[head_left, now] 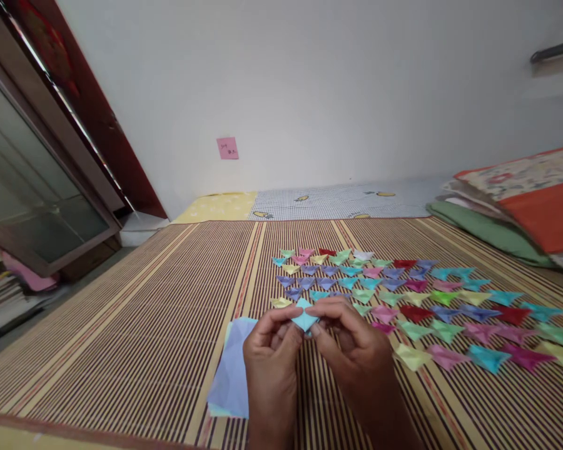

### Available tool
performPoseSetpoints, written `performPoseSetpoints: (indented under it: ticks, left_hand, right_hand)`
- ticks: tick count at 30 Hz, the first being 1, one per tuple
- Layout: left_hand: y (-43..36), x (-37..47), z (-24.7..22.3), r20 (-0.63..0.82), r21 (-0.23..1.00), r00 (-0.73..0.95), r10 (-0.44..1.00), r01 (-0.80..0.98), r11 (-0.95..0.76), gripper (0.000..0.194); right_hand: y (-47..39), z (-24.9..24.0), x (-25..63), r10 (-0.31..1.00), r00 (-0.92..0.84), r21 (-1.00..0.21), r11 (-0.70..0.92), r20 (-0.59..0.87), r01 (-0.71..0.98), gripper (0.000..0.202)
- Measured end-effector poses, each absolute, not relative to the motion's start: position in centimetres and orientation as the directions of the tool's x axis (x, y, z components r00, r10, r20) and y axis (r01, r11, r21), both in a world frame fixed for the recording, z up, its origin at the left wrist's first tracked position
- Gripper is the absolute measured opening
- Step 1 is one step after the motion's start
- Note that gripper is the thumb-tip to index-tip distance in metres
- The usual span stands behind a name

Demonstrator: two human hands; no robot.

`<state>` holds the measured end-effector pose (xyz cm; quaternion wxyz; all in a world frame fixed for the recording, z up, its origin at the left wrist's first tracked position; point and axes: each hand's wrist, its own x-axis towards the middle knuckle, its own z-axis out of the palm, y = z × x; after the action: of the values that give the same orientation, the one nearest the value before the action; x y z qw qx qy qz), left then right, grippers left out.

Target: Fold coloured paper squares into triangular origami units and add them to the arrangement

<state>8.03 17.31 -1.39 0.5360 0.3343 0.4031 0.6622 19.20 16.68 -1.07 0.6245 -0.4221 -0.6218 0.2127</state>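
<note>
A small light-blue folded paper (304,317) is held up between both hands, its diamond-shaped face with a crease down the middle turned toward me. My left hand (274,350) pinches its left side between thumb and fingers. On the opposite side, my right hand (354,344) grips it the same way, thumb low and forefinger near the top. Beneath and left of my left hand lies a stack of paper sheets (232,369), lavender on top with pale blue edges showing; my wrist hides part of it. Rows of folded paper pieces (413,356) in many colours spread beyond and to the right.
A striped bamboo mat (145,325) covers the surface. Folded fabric and cushions (539,206) are piled at the right. Patterned cloth (333,203) runs along the white wall, which bears a pink note (228,148). A glass-panelled door (32,162) stands at the left.
</note>
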Motion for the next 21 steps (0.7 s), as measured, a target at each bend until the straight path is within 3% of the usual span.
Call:
performPoseSetpoints:
  ticks: [7,16,21]
  left_hand:
    - [17.32,7.76,-1.41,0.076,0.927,-0.244,0.967,-0.339,-0.158,0.015]
    - [17.49,7.75,-1.11,0.018,0.912,-0.212,0.977,-0.398,-0.103,0.019]
    - [17.57,7.83,-0.89,0.133,0.923,-0.225,0.965,-0.326,-0.203,0.008]
  right_hand:
    - [17.26,-1.29,19.66,0.745,0.066,-0.722,0.615,0.663,0.317,0.018]
    - [17.35,-1.31,19.99,0.709,0.034,-0.663,0.640,0.704,0.390,0.013]
    - [17.57,-1.51,20.17,0.712,0.037,-0.673,0.643,0.701,0.366,0.015]
